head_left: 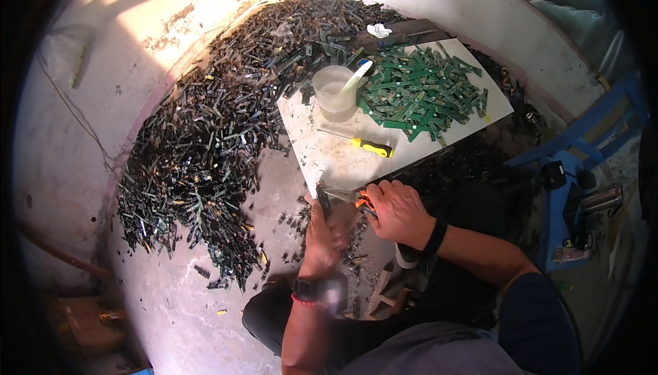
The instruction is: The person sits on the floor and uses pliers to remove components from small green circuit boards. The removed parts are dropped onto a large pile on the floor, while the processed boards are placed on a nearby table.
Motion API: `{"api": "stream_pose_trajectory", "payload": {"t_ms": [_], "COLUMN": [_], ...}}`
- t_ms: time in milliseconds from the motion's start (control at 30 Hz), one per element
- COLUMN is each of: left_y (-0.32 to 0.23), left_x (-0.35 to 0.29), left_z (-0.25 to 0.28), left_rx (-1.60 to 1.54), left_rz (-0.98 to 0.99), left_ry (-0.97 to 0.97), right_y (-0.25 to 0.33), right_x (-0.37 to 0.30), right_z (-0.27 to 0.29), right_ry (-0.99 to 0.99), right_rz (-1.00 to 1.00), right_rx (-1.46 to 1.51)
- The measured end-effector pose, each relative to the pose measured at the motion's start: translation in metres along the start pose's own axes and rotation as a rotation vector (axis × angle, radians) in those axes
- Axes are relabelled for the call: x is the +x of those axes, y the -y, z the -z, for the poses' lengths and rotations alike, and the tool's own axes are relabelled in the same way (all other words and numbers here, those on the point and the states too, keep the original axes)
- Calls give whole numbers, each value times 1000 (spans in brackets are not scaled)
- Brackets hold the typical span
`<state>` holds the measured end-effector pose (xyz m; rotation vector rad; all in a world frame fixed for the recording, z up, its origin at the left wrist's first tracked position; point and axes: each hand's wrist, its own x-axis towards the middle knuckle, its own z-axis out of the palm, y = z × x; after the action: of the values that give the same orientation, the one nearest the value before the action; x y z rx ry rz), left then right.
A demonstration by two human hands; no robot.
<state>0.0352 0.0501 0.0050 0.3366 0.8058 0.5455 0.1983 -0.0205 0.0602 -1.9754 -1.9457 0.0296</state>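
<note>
Nearest to the camera are the grey cloth shirt (pixel 439 351) and the black trousers (pixel 271 310) of the seated person. Beyond them, the fingers of the left hand (pixel 321 241) are closed on a thin, dark, strip-shaped piece (pixel 323 197), which stands roughly upright at the near corner of the low white rectangular desk (pixel 332 163). Whether the piece touches this corner, I cannot tell. The fingers of the right hand (pixel 401 210) are wrapped around pliers with orange and black handles (pixel 364 203); their metal nose reaches to the piece, but I cannot tell if it is biting.

It seems that the work is piece by piece — and far from finished. On the desk lies a considerable heap of green, flat, narrow circuit boards (pixel 418 94), which I judge to be the done part. A much bigger heap of dark, mixed strips (pixel 192 169) covers the grey concrete floor (pixel 185 320) at the left and behind — probably what is left. A translucent plastic cup (pixel 334 101) and a yellow-and-black-handled screwdriver (pixel 373 147) rest on the desk, not in use.
</note>
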Motion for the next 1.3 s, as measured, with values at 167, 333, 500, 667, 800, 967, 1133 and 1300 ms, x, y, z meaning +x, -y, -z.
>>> {"api": "stream_pose_trajectory", "payload": {"t_ms": [167, 333, 500, 667, 800, 967, 1133, 1300], "left_y": [-2, -4, -3, -4, -2, 2, 2, 12], "left_x": [-4, -14, -15, -14, -10, -9, -10, -6], "left_z": [7, -5, -8, -11, -10, -9, -12, -13], "left_rx": [0, -28, -19, -46, -57, -79, -1, 77], "left_rz": [78, 157, 128, 138, 139, 137, 86, -20], "left_ry": [106, 35, 19, 122, 121, 145, 81, 18], "right_y": [-7, -9, -11, -11, -5, 2, 9, 24], "right_x": [-1, -5, -5, -4, 4, 16, 20, 19], "right_z": [9, 15, 20, 26, 34, 41, 41, 40], "right_ry": [83, 263, 297, 285, 204, 254, 211, 242], "right_rz": [-35, -120, -76, 6, 97, 159, 233, 268], "right_rx": [91, 229, 134, -78, -227, -409, -589, -734]}}
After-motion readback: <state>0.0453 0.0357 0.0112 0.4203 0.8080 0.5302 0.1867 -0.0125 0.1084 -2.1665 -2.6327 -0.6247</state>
